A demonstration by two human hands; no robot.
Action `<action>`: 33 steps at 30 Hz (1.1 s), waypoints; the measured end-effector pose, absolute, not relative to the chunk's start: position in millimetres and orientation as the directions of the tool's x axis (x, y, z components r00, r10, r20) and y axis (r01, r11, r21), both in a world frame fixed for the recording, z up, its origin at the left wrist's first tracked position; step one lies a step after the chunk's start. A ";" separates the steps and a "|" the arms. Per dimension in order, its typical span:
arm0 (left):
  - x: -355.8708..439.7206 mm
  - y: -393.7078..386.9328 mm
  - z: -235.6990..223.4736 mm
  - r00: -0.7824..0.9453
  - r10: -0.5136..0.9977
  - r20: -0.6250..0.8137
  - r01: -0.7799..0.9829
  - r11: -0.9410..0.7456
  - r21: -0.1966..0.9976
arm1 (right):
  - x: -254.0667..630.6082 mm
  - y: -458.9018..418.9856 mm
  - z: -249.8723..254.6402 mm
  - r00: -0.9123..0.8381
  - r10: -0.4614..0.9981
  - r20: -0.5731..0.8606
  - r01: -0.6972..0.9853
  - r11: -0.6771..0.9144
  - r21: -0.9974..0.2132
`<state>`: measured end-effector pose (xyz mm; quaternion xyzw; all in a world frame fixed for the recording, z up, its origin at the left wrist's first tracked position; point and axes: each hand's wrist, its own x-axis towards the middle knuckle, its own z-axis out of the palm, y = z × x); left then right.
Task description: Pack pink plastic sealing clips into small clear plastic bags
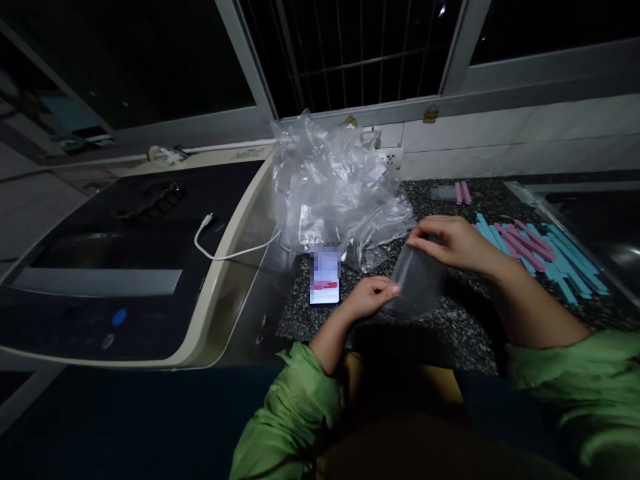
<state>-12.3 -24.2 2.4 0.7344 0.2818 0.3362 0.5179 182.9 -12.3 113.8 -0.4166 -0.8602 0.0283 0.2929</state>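
Between my hands a small clear plastic bag (420, 283) is held over the speckled dark counter (470, 333). My left hand (370, 297) pinches its left edge, thumb on top. At the upper edge my right hand (445, 241) is closed, fingertips gripping the plastic. A big heap of crumpled clear plastic bags (335, 187) lies just behind. Left of my left hand a phone (325, 277) with a lit screen lies on the counter. Beyond my right wrist are several light blue strips (575, 267) and pink strips (525, 247), piled loosely together.
To the left stands a washing machine (215, 300) with a dark lid, a white charging cable (235, 257) across it. Two pink strips (463, 193) lie by a clear bag at the back. A wall socket (391, 159) sits behind the heap. A sink (615, 233) is at far right.
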 end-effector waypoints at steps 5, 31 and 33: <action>-13.7 -24.9 4.7 0.546 0.800 0.249 0.104 -0.360 0.927 | 175.5 -17.9 112.7 -0.522 0.705 0.481 0.666 0.689 -0.287; -17.5 -25.6 8.9 0.421 0.866 0.270 0.074 -0.330 0.941 | 161.1 -19.1 103.3 -0.580 0.684 0.444 0.639 0.719 -0.273; -17.0 -25.3 8.6 0.416 0.861 0.292 0.067 -0.349 0.935 | 159.3 -19.8 102.1 -0.585 0.686 0.431 0.638 0.718 -0.277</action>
